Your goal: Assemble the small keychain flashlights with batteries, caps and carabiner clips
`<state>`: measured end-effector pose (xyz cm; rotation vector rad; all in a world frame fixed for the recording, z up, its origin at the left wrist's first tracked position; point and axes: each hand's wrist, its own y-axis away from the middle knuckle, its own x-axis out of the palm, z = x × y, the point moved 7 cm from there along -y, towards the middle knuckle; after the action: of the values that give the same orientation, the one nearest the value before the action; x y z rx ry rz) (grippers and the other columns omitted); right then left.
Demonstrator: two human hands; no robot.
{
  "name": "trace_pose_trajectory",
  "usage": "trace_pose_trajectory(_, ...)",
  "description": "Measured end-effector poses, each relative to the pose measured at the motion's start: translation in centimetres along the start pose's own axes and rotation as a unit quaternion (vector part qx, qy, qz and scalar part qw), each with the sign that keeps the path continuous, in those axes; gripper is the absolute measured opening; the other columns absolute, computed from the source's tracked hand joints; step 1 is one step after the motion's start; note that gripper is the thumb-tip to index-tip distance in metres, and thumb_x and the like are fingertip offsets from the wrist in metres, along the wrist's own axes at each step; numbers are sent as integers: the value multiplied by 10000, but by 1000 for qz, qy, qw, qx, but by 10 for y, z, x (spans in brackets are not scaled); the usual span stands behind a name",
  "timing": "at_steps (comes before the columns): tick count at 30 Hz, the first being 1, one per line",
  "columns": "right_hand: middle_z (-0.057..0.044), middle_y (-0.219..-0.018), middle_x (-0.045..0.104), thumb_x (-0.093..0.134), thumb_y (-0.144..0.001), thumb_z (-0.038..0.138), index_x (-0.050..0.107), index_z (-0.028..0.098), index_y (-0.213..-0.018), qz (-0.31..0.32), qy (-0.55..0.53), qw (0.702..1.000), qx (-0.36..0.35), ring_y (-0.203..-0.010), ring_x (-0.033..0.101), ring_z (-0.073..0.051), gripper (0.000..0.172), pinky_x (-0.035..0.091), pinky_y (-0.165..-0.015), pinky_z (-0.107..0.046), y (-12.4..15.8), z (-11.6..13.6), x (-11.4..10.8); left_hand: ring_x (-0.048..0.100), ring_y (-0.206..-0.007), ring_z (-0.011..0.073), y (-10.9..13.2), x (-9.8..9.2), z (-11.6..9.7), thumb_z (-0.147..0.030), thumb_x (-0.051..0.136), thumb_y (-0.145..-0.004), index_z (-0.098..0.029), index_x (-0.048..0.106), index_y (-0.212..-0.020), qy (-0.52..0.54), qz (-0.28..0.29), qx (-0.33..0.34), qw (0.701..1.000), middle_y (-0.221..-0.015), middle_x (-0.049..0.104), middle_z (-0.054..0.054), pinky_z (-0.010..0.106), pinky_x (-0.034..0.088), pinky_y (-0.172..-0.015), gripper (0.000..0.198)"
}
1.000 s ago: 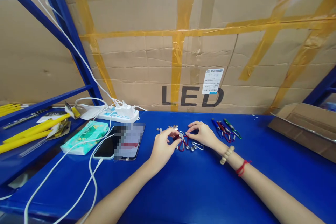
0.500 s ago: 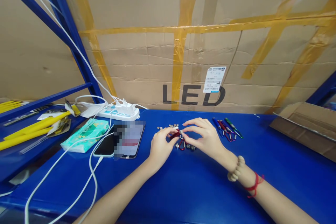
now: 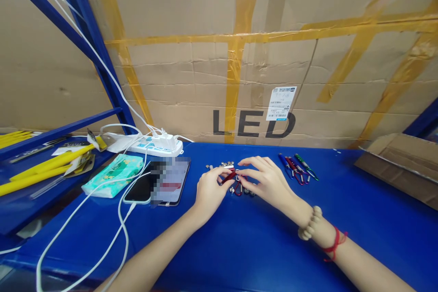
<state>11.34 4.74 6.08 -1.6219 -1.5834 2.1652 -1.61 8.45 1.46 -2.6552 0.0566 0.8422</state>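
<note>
My left hand (image 3: pixel 211 191) pinches a small red metal tube, which looks like a keychain flashlight (image 3: pixel 228 177), between thumb and fingers. At the tube's right end are the thumb and index finger of my right hand (image 3: pixel 265 178), closed in a pinch; its other fingers stay raised. Whether a small part sits between those right fingertips is hidden. Just below the hands, a red carabiner clip (image 3: pixel 238 188) rests on the blue table. Small silver button cells (image 3: pixel 227 164) lie behind my fingers, and dark round pieces (image 3: pixel 252 193) lie partly under my right hand.
Several blue, red and green keychain flashlights (image 3: pixel 297 169) lie to the right. An open cardboard box (image 3: pixel 397 169) stands at the far right. Leftward are a phone (image 3: pixel 138 189), a tablet (image 3: pixel 174 187), a tissue pack (image 3: pixel 114 175), a power strip (image 3: pixel 155 146) and loose white cables.
My right fingertips have shifted slightly at the tube's end. A small silver round piece seen there before no longer shows, and more of the red tube is visible. The view moved slightly.
</note>
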Motion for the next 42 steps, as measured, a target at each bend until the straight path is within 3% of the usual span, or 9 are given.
trace_pose_trajectory(7,-72,-993,645,528,-857,283,662,210,-849,18,-54,997,43,-863,593,-182,152,420,-683,-308,3,-3,7,615,-702,149,0,2,-1,-184,652,-705,-233,698,-861,13,8,6,1000,-851,723,-5,271,488,-722,169)
trace_pose_trajectory(11,-73,-1005,629,536,-853,310,649,215,-849,28,-125,988,92,-915,593,-196,148,459,-754,-335,3,-10,10,618,-701,149,1,4,-1,-198,651,-709,-233,689,-839,11,12,9,1000,-835,720,-5,269,489,-721,140)
trace_pose_trajectory(16,-68,-949,634,504,-870,317,628,207,-914,5,-216,964,154,-883,605,-185,172,489,-795,-335,2,-32,13,644,-756,158,-3,-11,2,-199,593,-764,-221,646,-889,35,-63,-3,997,-875,714,15,264,489,-704,137)
trace_pose_trajectory(19,-63,-972,638,470,-884,256,644,207,-952,54,-164,972,158,-884,608,-178,193,484,-783,-329,2,-49,28,657,-837,180,-7,-25,6,-243,524,-822,-207,605,-962,73,-116,-32,990,-909,708,45,258,486,-671,166)
trace_pose_trajectory(23,-78,-1081,619,397,-908,155,625,234,-1104,162,-14,983,84,-960,582,-200,311,442,-770,-359,-4,-57,54,656,-900,178,-9,-35,6,-259,479,-847,-197,580,-972,120,-140,-37,982,-950,704,56,253,479,-699,172)
trace_pose_trajectory(27,-68,-1098,610,410,-922,195,645,275,-1087,204,21,978,37,-954,575,-197,298,420,-768,-355,-11,-56,71,668,-790,173,-8,-29,6,-277,550,-796,-202,594,-889,109,-113,-52,986,-801,712,14,227,458,-599,128)
trace_pose_trajectory(30,-60,-1079,618,456,-908,235,682,289,-1003,206,18,977,43,-953,577,-203,251,425,-758,-353,-12,-59,76,655,-713,157,-6,-24,2,-278,588,-765,-196,602,-850,102,-99,-36,989,-746,708,2,225,442,-585,119)
trace_pose_trajectory(36,-51,-1020,639,526,-866,287,699,262,-853,179,13,977,116,-945,588,-210,175,449,-755,-365,-1,-72,66,625,-647,133,-3,-10,-2,-270,668,-703,-186,607,-797,129,-39,-8,991,-684,695,-7,215,437,-589,140)
trace_pose_trajectory(42,-30,-993,645,590,-806,385,703,282,-777,191,-15,956,223,-900,609,-222,155,485,-730,-371,22,-84,55,639,-680,145,-3,-10,-7,-259,640,-728,-197,634,-815,138,-32,12,990,-722,705,2,229,463,-617,108)
